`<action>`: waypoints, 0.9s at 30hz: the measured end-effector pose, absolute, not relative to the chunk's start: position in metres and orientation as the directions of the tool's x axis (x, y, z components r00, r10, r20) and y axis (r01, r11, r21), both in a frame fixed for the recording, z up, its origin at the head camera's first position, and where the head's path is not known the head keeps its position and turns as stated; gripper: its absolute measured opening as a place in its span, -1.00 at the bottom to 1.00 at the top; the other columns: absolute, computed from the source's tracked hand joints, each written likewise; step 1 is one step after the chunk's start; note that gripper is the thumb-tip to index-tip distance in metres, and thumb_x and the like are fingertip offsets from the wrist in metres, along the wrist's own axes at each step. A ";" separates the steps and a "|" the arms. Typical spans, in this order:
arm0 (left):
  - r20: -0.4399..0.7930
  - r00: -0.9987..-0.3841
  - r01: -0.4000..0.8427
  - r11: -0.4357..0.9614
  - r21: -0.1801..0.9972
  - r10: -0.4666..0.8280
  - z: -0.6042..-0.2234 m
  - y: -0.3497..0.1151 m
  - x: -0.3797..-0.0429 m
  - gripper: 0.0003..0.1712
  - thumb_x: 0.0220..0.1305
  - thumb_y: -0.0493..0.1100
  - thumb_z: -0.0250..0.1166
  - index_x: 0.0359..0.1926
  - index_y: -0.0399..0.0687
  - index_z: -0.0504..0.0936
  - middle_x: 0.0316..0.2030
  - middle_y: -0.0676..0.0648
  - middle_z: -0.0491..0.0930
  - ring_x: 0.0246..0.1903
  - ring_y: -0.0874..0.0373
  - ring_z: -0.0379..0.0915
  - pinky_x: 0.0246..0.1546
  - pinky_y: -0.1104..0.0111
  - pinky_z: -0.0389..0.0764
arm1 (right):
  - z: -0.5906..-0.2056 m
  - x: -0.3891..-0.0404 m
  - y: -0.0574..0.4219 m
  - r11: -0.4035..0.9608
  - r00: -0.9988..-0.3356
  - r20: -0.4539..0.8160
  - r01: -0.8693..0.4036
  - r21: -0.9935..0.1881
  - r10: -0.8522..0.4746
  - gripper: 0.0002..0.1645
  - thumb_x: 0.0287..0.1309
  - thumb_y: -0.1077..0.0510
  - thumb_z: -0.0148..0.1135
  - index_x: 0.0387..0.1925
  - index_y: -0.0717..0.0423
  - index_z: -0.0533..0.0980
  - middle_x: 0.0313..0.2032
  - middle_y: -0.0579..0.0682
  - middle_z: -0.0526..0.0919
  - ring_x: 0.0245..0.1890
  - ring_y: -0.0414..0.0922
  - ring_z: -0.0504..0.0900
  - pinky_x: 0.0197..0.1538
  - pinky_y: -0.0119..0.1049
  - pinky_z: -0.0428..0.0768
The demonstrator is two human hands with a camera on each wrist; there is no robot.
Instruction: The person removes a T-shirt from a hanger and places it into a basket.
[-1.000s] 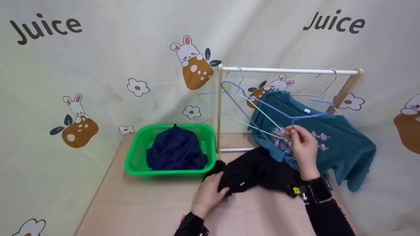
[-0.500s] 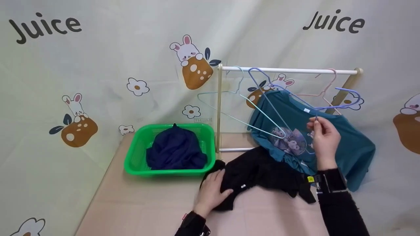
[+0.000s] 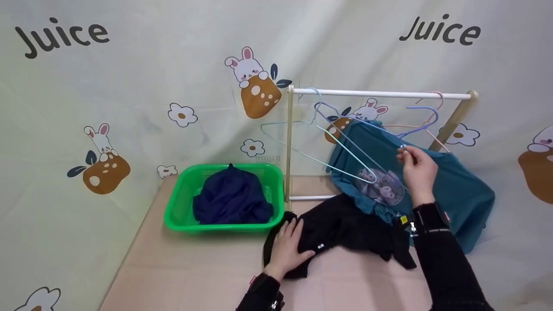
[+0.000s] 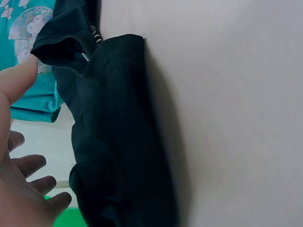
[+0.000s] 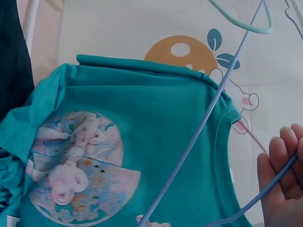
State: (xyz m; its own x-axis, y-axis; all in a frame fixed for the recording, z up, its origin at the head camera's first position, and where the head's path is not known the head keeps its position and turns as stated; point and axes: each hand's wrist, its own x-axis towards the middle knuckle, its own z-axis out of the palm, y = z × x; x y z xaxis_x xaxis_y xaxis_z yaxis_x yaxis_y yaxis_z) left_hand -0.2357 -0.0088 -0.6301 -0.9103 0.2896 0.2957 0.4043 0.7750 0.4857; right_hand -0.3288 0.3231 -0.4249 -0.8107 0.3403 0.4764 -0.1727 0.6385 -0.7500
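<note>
In the head view my right hand [image 3: 419,170] pinches a blue-purple hanger [image 3: 415,129] near the base of its hook. The hanger is tilted, and its long arm slants in front of a teal shirt [image 3: 458,203] with a round picture print, which hangs on a pink hanger [image 3: 427,115]. In the right wrist view the wire of the blue hanger [image 5: 267,190] passes across my fingers. My left hand [image 3: 288,250] lies over the left end of a black garment [image 3: 345,224] on the table, fingers straight and spread. The left wrist view shows the thumb beside an opening of the black garment [image 4: 113,123].
A wooden rack with a white top bar [image 3: 367,92] stands at the back right. A mint hanger [image 3: 316,123] without clothing hangs on its left end. Left of the rack, a green basket [image 3: 173,211] on the table [image 3: 207,268] holds dark blue cloth [image 3: 233,196].
My right hand moved right with the blue hanger, then slightly back left and up. The left hand slid a little right over the black garment, whose left end now spreads further toward the front.
</note>
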 end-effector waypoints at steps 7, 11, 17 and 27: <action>0.288 -0.914 0.394 0.793 0.464 0.286 -0.638 -0.006 -0.238 0.12 -0.01 0.20 0.52 0.47 -0.15 0.22 0.39 -0.34 0.23 0.37 -0.36 0.09 0.26 -0.20 0.23 | -0.397 -0.349 0.310 0.734 -0.824 0.515 -0.196 -0.651 0.237 -0.65 0.50 0.19 -0.03 0.02 0.30 0.61 -0.19 0.21 0.70 -0.15 0.10 0.67 -0.04 -0.06 0.55; 0.266 -0.921 0.380 0.797 0.470 0.283 -0.642 -0.005 -0.239 0.13 -0.01 0.18 0.52 0.48 -0.15 0.21 0.40 -0.35 0.21 0.37 -0.37 0.07 0.26 -0.24 0.20 | -0.383 -0.355 0.302 0.752 -0.853 0.478 -0.171 -0.636 0.210 -0.63 0.52 0.16 -0.07 0.03 0.27 0.61 -0.19 0.22 0.67 -0.15 0.11 0.60 -0.08 -0.05 0.49; 0.210 -0.937 0.347 0.818 0.459 0.280 -0.649 -0.008 -0.238 0.11 0.03 0.19 0.50 0.49 -0.14 0.20 0.41 -0.36 0.19 0.34 -0.35 0.14 0.25 -0.19 0.25 | -0.386 -0.361 0.296 0.776 -0.879 0.445 -0.156 -0.611 0.174 -0.63 0.51 0.20 -0.08 0.09 0.28 0.58 -0.17 0.23 0.67 -0.17 0.14 0.57 -0.09 -0.02 0.49; 0.125 -0.973 0.225 0.910 0.348 0.193 -0.657 -0.003 -0.239 0.10 -0.04 0.19 0.55 0.47 -0.05 0.27 0.32 -0.20 0.36 0.24 -0.19 0.29 0.10 -0.17 0.37 | -0.415 -0.349 0.303 0.805 -0.909 0.410 -0.187 -0.564 0.077 -0.46 0.50 0.01 -0.01 0.40 0.10 0.35 0.22 0.20 0.51 0.21 0.17 0.44 0.29 0.12 0.34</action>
State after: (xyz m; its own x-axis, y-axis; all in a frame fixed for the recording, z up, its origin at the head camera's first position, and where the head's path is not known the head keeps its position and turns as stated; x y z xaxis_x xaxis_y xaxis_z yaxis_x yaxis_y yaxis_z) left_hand -0.2386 -0.0028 -0.6568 -0.9733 0.1929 0.1246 0.2250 0.9099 0.3485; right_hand -0.3491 0.3034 -0.4154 -0.9087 0.0765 0.4103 -0.1867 0.8047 -0.5636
